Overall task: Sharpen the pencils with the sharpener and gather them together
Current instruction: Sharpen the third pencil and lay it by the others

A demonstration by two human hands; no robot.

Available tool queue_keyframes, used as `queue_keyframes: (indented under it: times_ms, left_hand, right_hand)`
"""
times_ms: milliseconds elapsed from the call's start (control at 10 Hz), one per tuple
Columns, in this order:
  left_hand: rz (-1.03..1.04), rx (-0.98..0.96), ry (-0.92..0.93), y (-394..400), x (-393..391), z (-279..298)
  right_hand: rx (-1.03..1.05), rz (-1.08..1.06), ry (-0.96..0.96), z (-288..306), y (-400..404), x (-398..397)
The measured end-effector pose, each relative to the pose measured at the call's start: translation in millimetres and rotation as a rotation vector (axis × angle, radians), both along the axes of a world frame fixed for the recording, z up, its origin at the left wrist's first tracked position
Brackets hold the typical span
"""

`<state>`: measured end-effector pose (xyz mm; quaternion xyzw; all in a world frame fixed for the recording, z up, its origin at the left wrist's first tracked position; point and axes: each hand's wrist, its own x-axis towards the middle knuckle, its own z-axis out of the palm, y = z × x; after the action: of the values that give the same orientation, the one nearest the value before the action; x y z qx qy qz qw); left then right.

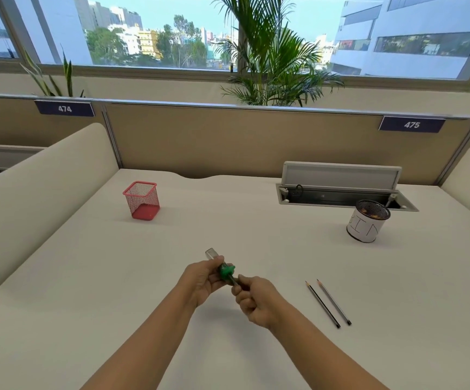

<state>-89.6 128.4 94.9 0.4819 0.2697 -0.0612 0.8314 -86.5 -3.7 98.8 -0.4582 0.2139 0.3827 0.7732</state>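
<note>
Two pencils (328, 303) right of hands; left hand (200, 280) grips sharpener (224, 270).

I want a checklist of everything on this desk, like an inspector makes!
Surface: white desk, looks clean.
Job's things: green sharpener with a pencil in it; two pencils lying side by side on the right; red mesh holder, looks empty.
Clutter: white-wrapped mesh cup holding brownish scraps.
Hands: left hand holds the sharpener; right hand grips the pencil.
Cables: small black one in the open desk hatch.
Surroundings: partition, plants, window, city buildings.
</note>
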Motion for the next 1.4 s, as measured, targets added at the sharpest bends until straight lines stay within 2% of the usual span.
queue_keyframes:
  times_ms: [200, 300, 400, 500, 600, 700, 800, 900, 1000, 1100, 1200, 1300, 1400]
  left_hand:
    - [0.068, -0.033, 0.038, 1.7, 3.1, -2.2]
    - [0.076, 0.007, 0.059, -1.4, 4.6, -2.7]
    - [0.016, 0.100, 0.071, -4.3, 2.5, -3.5]
    - [-0.043, 0.087, 0.047, -3.4, 1.3, -0.8]
    - [-0.074, 0.039, 0.049, -1.1, -0.6, 2.1]
    - [-0.038, 0.068, 0.067, -1.2, 0.5, 1.1]
    - [0.011, 0.070, 0.094, -0.4, 1.1, 0.4]
    - [0.053, 0.068, 0.112, 1.7, 2.1, 0.3]
    - [0.072, 0.049, 0.100, -3.8, 0.5, -1.4]
    - [0.041, 0.078, 0.060, -5.4, -2.2, -3.3]
    - [-0.008, 0.097, 0.050, -2.8, -3.5, -1.6]
    - [-0.005, 0.130, 0.058, -1.2, -1.1, -1.4]
    - [0.026, 0.132, 0.079, 0.6, 1.3, -1.9]
  right_hand:
    - [-1.131, 0.346, -1.183, -1.5, -2.1, -9.7]
    - [-1.483, 0.398, -1.495, -6.5, -3.3, -12.2]
    - [-1.305, 0.325, -1.359, -13.3, 2.9, -11.9]
    - [-0.396, 0.178, -0.305, 2.1, -0.1, -7.7]
    - [0.101, 0.020, 0.153, 5.2, -4.9, -1.3]
    - [-0.287, 0.149, -0.280, 6.9, 0.0, -7.4]
    - [-0.920, 0.296, -0.947, -3.8, 3.6, -14.2]
    - [-1.407, 0.388, -1.419, -6.1, -2.7, -17.6]
    - [-1.497, 0.499, -1.376, -3.2, -2.4, -23.2]
    - [-0.707, 0.238, -0.477, 7.1, -0.2, -10.5]
    - [-0.132, 0.131, 0.018, 7.9, -5.5, -4.9]
    - [-0.412, 0.212, -0.264, 11.1, -4.1, -11.9]
    - [-1.086, 0.333, -1.025, 5.3, -2.9, -18.8]
